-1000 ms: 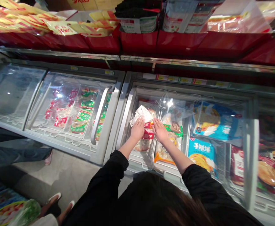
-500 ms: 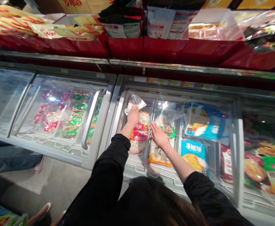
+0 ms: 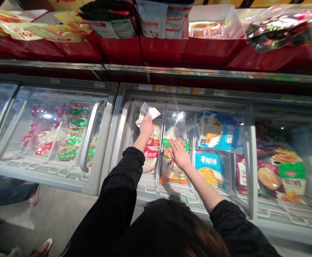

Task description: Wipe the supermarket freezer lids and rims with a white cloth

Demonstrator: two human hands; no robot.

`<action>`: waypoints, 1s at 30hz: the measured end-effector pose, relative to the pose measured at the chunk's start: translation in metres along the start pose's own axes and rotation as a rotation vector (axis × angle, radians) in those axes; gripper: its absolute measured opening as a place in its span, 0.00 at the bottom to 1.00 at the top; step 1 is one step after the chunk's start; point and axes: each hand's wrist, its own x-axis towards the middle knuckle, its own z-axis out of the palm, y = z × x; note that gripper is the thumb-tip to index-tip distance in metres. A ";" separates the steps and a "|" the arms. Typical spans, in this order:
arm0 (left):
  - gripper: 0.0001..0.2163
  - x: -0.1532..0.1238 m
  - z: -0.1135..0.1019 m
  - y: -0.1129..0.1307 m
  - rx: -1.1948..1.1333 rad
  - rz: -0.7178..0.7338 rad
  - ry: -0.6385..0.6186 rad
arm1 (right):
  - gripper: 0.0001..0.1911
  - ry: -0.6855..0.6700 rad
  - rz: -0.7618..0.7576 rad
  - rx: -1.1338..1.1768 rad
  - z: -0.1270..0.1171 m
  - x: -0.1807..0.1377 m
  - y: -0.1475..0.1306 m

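My left hand (image 3: pixel 146 125) presses a crumpled white wipe (image 3: pixel 152 111) against the upper left of the sliding glass lid of a chest freezer (image 3: pixel 105 157). Its fingers are bent over the wipe. To its right, my right hand (image 3: pixel 179 155) rests on the same glass with fingers stretched out, holding nothing. Beneath the lid, red-labelled round food packs (image 3: pixel 151 154) show below my left hand. Under my right hand is a clear bag with an orange edge (image 3: pixel 169 177), partly covered by the hand.
Blue food bags (image 3: pixel 210 160) and a maroon pack (image 3: pixel 240 171) sit under the glass to the right. A second freezer with a curved white handle (image 3: pixel 88 139) adjoins on the left. Red shelf bins (image 3: pixel 163 50) overhang the back. At lower left are another person's legs (image 3: pixel 11 192).
The view has shifted to the right. Both hands, with the wipe in the left, have slid a little rightward over the glass.
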 end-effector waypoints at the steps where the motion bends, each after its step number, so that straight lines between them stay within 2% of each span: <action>1: 0.34 0.000 0.002 0.007 -0.002 -0.004 0.004 | 0.33 -0.002 0.005 -0.005 -0.003 -0.004 0.005; 3: 0.33 -0.011 0.011 0.024 -0.004 0.004 0.004 | 0.33 -0.007 0.024 -0.012 -0.007 -0.012 0.015; 6: 0.33 -0.042 0.031 0.052 -0.004 0.044 -0.012 | 0.33 0.008 0.044 -0.005 -0.009 -0.023 0.030; 9: 0.32 -0.061 0.044 0.070 -0.005 0.074 -0.025 | 0.34 0.019 0.047 0.011 -0.009 -0.035 0.043; 12: 0.33 -0.051 0.043 0.075 -0.008 0.075 -0.023 | 0.34 0.004 0.072 0.016 -0.011 -0.048 0.055; 16: 0.35 -0.007 0.032 0.079 -0.020 0.057 -0.030 | 0.34 0.019 0.132 0.030 -0.018 -0.067 0.075; 19: 0.37 0.013 0.033 0.095 -0.034 0.040 -0.030 | 0.33 0.040 0.171 0.031 -0.024 -0.080 0.094; 22: 0.36 0.001 0.046 0.123 -0.048 0.074 -0.049 | 0.33 0.044 0.201 0.035 -0.028 -0.088 0.112; 27: 0.36 -0.046 0.073 0.170 -0.055 0.165 -0.086 | 0.32 0.039 0.207 0.065 -0.032 -0.092 0.129; 30: 0.36 -0.043 0.076 0.183 -0.045 0.173 -0.093 | 0.32 0.043 0.203 0.092 -0.035 -0.089 0.135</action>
